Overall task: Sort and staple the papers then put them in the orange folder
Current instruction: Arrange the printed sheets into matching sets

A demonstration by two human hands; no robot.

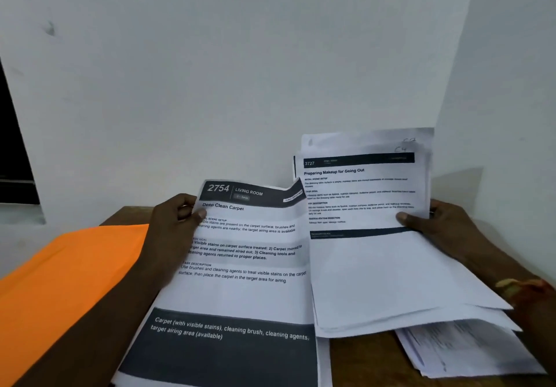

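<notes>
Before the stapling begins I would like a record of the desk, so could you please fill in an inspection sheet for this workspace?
Surface: brown wooden table, mostly covered by papers.
Job's things: orange folder lies on the left; carpet sheet headed 2754 in the middle; paper stack topped by sheet 3727 on the right; loose papers at the near right, partly under the stack.
Clutter: nothing seen.
Hands: left hand pinches the carpet sheet's left edge; right hand grips the paper stack's right edge, with a thread band on its wrist.
Cables: nothing seen.
Surroundings: white wall behind; dark opening at far left.
</notes>
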